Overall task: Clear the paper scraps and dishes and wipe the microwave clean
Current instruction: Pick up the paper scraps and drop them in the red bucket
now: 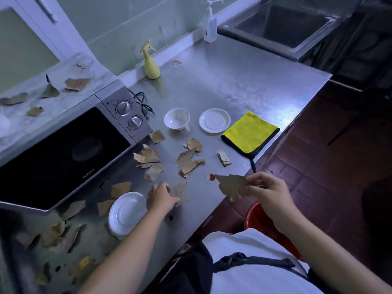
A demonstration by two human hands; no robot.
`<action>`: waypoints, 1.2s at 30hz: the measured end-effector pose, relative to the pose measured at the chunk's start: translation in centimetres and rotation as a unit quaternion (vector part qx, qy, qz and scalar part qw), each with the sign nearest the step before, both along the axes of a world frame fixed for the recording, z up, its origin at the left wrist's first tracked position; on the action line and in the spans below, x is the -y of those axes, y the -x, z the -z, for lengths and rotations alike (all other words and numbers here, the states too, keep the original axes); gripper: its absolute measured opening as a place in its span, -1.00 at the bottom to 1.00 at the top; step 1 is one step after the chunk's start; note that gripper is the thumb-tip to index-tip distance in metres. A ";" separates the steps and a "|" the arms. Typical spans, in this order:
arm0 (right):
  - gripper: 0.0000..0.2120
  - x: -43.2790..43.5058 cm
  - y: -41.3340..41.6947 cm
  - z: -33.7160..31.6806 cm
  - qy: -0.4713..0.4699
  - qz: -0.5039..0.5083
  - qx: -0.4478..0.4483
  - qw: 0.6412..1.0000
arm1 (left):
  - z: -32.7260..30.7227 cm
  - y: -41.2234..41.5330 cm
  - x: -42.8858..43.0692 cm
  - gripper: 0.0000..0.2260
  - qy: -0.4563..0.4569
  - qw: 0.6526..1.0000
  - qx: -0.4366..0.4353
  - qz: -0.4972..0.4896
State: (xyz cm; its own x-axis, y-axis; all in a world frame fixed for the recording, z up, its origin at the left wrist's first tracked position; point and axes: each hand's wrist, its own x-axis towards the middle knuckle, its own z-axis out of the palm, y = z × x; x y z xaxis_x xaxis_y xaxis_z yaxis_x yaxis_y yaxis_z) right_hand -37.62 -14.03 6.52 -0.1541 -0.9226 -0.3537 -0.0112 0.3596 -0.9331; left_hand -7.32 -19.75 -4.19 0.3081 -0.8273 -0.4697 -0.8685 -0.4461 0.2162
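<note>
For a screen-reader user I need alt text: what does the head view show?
A person's right hand pinches a torn brown scrap while the left hand touches another scrap on a steel counter strewn with more, beside a microwave, a white bowl, a far saucer, a near saucer and a yellow cloth.

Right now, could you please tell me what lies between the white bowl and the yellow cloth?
In the head view, an empty white saucer lies between the bowl and the cloth.
</note>
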 end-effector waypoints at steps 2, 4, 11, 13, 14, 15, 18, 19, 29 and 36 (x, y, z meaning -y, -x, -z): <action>-0.73 0.7 0.7 0.2 0.007 0.000 0.002 1.000 | 0.2 0.5 0.3 -0.59 -0.009 1.000 0.010 -0.006; -0.70 1.4 1.1 0.5 0.004 -0.006 0.017 1.000 | 0.3 0.7 0.6 -0.65 -0.018 1.000 0.011 -0.014; -0.80 3.4 1.5 1.3 -0.005 -0.031 0.057 0.998 | 0.7 1.1 0.1 -0.65 0.033 0.995 -0.048 -0.076; -0.82 3.9 1.6 1.6 -0.005 -0.035 0.064 0.997 | 0.7 1.2 -0.1 -0.62 0.053 0.994 -0.049 -0.085; -0.83 4.0 1.6 1.7 -0.006 -0.040 0.070 0.997 | 0.8 1.2 -0.2 -0.62 0.058 0.993 -0.053 -0.091; -0.83 4.2 1.6 1.8 -0.008 -0.044 0.076 0.996 | 0.8 1.2 -0.4 -0.64 0.061 0.991 -0.060 -0.101; -0.82 4.5 1.5 2.1 -0.013 -0.059 0.091 0.994 | 0.8 1.2 -1.0 -0.78 0.074 0.989 -0.061 -0.114; -0.81 4.6 1.5 2.3 -0.014 -0.065 0.096 0.993 | 0.8 1.3 -1.2 -0.82 0.087 0.988 -0.062 -0.111; -0.78 6.2 0.1 2.2 -0.022 -0.110 0.168 0.979 | -6.5 3.5 -3.8 -0.82 0.245 0.859 -0.371 -0.255; -0.86 7.4 -3.1 1.1 -0.053 -0.275 0.204 0.938 | -10.6 4.1 -7.4 -0.79 0.288 0.805 -0.424 -0.299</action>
State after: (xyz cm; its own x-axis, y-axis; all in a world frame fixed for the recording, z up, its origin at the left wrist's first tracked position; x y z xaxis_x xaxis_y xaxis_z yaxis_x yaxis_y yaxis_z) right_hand -34.56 -21.42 5.42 0.5030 -0.7789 -0.3747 0.1278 0.4958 -0.8590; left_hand -11.37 -12.33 6.45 0.5026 -0.8059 -0.3128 0.0336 -0.3434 0.9386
